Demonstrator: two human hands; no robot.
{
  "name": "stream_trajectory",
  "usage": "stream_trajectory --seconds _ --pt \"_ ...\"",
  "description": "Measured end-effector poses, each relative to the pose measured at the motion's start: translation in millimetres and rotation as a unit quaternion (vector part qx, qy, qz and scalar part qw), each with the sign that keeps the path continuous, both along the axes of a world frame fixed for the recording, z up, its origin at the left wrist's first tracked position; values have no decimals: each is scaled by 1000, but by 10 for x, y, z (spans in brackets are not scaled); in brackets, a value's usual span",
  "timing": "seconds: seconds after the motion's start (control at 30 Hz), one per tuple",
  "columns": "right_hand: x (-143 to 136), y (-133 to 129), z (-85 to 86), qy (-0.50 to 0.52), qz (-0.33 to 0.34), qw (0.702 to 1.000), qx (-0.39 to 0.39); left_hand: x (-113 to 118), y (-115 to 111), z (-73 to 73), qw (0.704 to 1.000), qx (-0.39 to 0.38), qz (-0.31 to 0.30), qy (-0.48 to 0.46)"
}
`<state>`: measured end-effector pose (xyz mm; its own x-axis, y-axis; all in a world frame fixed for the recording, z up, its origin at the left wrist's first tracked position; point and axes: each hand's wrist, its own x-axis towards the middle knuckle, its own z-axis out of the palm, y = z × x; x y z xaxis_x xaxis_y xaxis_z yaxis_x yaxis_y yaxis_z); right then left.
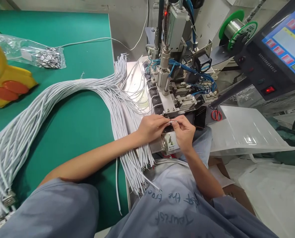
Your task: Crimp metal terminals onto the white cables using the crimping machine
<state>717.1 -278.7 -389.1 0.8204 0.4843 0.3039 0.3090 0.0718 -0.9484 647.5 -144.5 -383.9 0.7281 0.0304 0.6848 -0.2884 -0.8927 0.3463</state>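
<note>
My left hand [152, 128] and my right hand [184, 133] meet in front of the soldering machine [165, 82], fingers pinched together. Between their fingertips runs a short stretch of white cable [172, 121]; its very end is hidden by the fingers. Under my left forearm lies a thick bundle of white cables [115, 122], hanging over the table edge with stripped ends toward my lap. Just below my hands sits a small labelled packet [171, 141].
On the green table [88, 132] stand a yellow toy-shaped object [6, 72] and a plastic bag of metal parts [47, 58]. A solder spool [236, 29], a control screen [286, 39] and red-handled scissors [216, 115] are to the right.
</note>
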Motion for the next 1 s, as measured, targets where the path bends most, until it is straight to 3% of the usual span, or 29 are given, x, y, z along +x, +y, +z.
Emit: stream_trajectory --seconds 0.13,0.33,0.47,0.53,0.67,0.77,0.9,1.0 --pt "47 -62 15 -41 34 998 -41 2 13 16 999 42 -7 23" --pt "156 -141 110 -128 31 985 -111 -3 50 37 997 61 -20 41" --pt "200 -117 178 -134 63 982 -113 13 98 58 993 104 -43 46" --pt "174 -73 175 -124 54 987 -85 23 99 67 995 78 -45 39" --pt "76 26 86 -63 -2 997 -35 34 76 75 996 -52 -45 50" --pt "102 34 49 16 29 999 -14 29 80 85 991 -99 -66 67" --pt "310 -54 173 71 144 985 -66 9 84 91 998 22 -38 47" --pt "427 -104 301 30 160 975 -153 0 59 86 988 153 19 30"
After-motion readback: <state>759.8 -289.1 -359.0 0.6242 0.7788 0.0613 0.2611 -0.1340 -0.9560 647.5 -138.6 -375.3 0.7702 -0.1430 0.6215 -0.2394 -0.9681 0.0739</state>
